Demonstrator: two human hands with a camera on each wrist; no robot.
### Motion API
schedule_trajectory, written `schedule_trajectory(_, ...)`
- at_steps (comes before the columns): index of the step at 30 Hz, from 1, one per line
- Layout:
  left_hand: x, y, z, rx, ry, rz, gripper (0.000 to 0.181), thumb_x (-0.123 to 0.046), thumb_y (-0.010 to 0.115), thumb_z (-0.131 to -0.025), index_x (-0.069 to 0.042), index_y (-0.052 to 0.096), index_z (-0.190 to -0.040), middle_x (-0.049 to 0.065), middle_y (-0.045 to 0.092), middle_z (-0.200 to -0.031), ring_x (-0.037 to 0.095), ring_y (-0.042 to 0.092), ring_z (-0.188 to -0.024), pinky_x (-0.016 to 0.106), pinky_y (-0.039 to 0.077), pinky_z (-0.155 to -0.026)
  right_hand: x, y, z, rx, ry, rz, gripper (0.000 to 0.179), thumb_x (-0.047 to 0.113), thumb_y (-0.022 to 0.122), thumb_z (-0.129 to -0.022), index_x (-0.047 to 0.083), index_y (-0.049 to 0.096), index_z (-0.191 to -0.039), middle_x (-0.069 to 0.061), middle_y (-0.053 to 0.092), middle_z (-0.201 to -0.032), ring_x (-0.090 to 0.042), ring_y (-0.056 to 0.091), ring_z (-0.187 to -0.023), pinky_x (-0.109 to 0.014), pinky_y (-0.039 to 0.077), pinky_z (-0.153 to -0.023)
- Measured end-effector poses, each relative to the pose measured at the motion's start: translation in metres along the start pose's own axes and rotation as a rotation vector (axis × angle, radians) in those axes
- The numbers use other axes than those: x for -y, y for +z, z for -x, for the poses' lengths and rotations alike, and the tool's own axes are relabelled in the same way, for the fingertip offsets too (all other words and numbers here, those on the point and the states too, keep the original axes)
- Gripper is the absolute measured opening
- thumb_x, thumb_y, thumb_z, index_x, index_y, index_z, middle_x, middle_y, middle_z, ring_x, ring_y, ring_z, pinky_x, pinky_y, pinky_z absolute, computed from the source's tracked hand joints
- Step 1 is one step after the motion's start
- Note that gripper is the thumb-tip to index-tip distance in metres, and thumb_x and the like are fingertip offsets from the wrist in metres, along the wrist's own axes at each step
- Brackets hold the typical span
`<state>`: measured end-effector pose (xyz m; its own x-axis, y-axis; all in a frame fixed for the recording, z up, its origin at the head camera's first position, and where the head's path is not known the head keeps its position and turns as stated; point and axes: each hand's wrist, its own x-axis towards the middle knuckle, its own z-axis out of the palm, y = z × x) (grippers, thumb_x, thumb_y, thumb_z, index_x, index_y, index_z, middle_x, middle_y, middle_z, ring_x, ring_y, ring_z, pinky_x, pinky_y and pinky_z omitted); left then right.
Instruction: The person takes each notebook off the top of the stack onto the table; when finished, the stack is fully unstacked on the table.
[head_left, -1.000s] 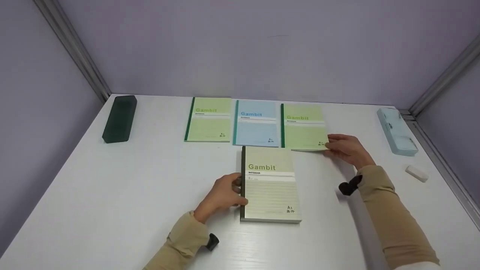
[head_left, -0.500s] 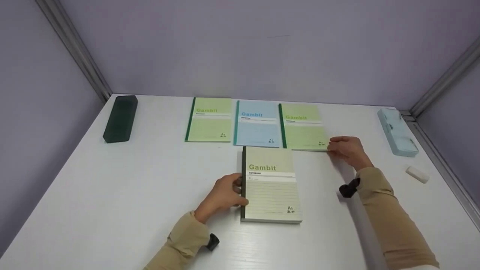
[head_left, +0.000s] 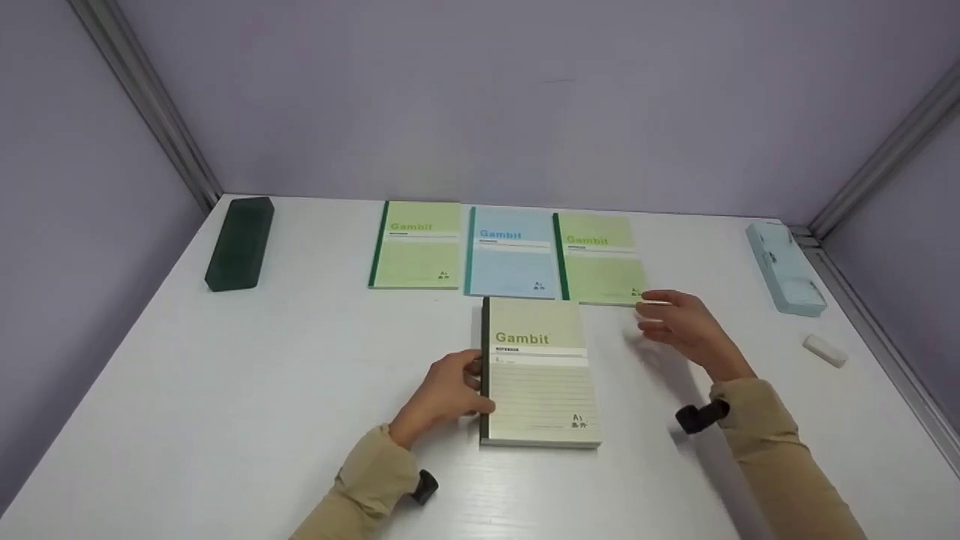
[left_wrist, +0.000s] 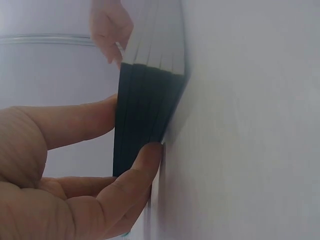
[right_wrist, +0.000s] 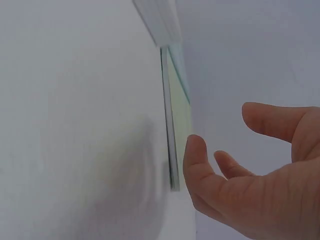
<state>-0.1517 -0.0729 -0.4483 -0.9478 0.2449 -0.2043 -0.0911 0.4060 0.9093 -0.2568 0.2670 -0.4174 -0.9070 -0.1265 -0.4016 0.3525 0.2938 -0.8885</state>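
A stack of several notebooks (head_left: 540, 397), pale green "Gambit" cover up, lies at the front middle of the table. My left hand (head_left: 442, 386) holds it at the dark spine, thumb on the cover's edge. In the left wrist view the layered dark spines (left_wrist: 142, 110) sit between thumb and fingers. Behind lie three thin notebooks in a row: a green notebook (head_left: 416, 259), a blue notebook (head_left: 511, 266) and another green notebook (head_left: 600, 274). Near the last one's front right corner is my right hand (head_left: 686, 330), fingers loosely bent, holding nothing; the right wrist view shows a gap between thumb and fingers.
A dark green case (head_left: 240, 244) lies at the table's back left. On the right are a light blue case (head_left: 787, 268) and a white eraser (head_left: 825, 351) in front of it. Panels (head_left: 480, 105) wall the table at the back and sides.
The right green notebook has shifted slightly left, nearer the blue one. My right hand has let go of its corner and drawn back toward me. My left hand stays on the stack.
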Motion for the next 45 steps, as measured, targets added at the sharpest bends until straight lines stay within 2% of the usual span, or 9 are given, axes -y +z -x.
schedule_trajectory(5,0.001,0.003,0.001,-0.001,-0.009,0.013,0.062,0.006,0.075,-0.07,0.004,0.052,-0.128,0.011,0.06,-0.106,0.022,0.06,-0.092,0.032,0.052,-0.072,-0.009,0.025,0.025,0.08,-0.014,0.06,0.062,0.024,0.058,-0.096,-0.006,0.032,-0.143,-0.024,0.039,-0.14,-0.03,0.055,-0.11,-0.033,0.049,-0.091)
schedule_trajectory(10,0.001,0.004,0.003,-0.004,-0.011,0.015,0.061,0.005,0.074,-0.072,0.005,0.052,-0.129,0.011,0.061,-0.108,0.022,0.06,-0.096,0.033,0.051,-0.077,-0.029,0.046,0.048,0.203,0.049,-0.03,0.054,0.019,0.062,-0.093,-0.008,0.041,-0.135,-0.019,0.053,-0.126,-0.026,0.061,-0.102,-0.037,0.051,-0.088)
schedule_trajectory(15,0.003,0.003,0.007,-0.023,0.022,-0.007,0.059,0.004,0.073,-0.073,0.006,0.052,-0.128,0.011,0.061,-0.102,0.02,0.059,-0.09,0.031,0.051,-0.072,-0.041,0.058,0.063,0.304,0.06,-0.087,0.056,0.016,0.062,-0.093,-0.011,0.039,-0.136,-0.014,0.059,-0.118,-0.023,0.062,-0.099,-0.038,0.052,-0.086)
schedule_trajectory(20,0.006,0.004,0.011,-0.029,0.036,0.021,0.056,0.003,0.07,-0.075,0.009,0.052,-0.128,0.012,0.061,-0.101,0.021,0.061,-0.089,0.03,0.051,-0.071,-0.046,0.067,0.071,0.344,0.017,-0.079,0.061,0.012,0.062,-0.092,-0.016,0.034,-0.138,-0.017,0.06,-0.117,-0.022,0.063,-0.1,-0.038,0.052,-0.085)
schedule_trajectory(23,0.007,0.006,0.014,-0.032,0.052,0.022,0.055,0.002,0.07,-0.076,0.009,0.052,-0.127,0.013,0.062,-0.104,0.022,0.062,-0.093,0.032,0.052,-0.075,-0.048,0.074,0.076,0.32,-0.011,-0.048,0.061,0.01,0.065,-0.09,-0.017,0.036,-0.136,-0.018,0.06,-0.116,-0.023,0.063,-0.099,-0.039,0.053,-0.083)
schedule_trajectory(32,0.006,0.008,0.021,-0.037,0.08,0.009,0.059,0.003,0.071,-0.072,0.007,0.053,-0.128,0.012,0.061,-0.108,0.025,0.061,-0.099,0.038,0.048,-0.085,-0.049,0.087,0.084,0.166,-0.059,0.121,0.064,0.007,0.074,-0.08,-0.011,0.045,-0.133,-0.017,0.057,-0.113,-0.021,0.059,-0.09,-0.037,0.055,-0.074)
schedule_trajectory(39,0.006,0.008,0.022,-0.026,0.08,0.025,0.062,0.004,0.072,-0.07,0.008,0.052,-0.129,0.014,0.061,-0.11,0.025,0.061,-0.099,0.038,0.049,-0.085,-0.05,0.09,0.086,0.142,-0.104,0.191,0.066,0.008,0.077,-0.077,-0.011,0.046,-0.133,-0.015,0.058,-0.111,-0.022,0.055,-0.089,-0.033,0.053,-0.071)
schedule_trajectory(45,0.009,0.012,0.02,-0.052,0.092,0.017,0.066,-0.001,0.077,-0.07,0.01,0.051,-0.129,0.014,0.062,-0.11,0.025,0.061,-0.098,0.039,0.049,-0.086,-0.048,0.089,0.087,0.111,-0.116,0.229,0.064,0.008,0.078,-0.077,-0.01,0.049,-0.131,-0.014,0.058,-0.111,-0.023,0.052,-0.091,-0.032,0.051,-0.07)
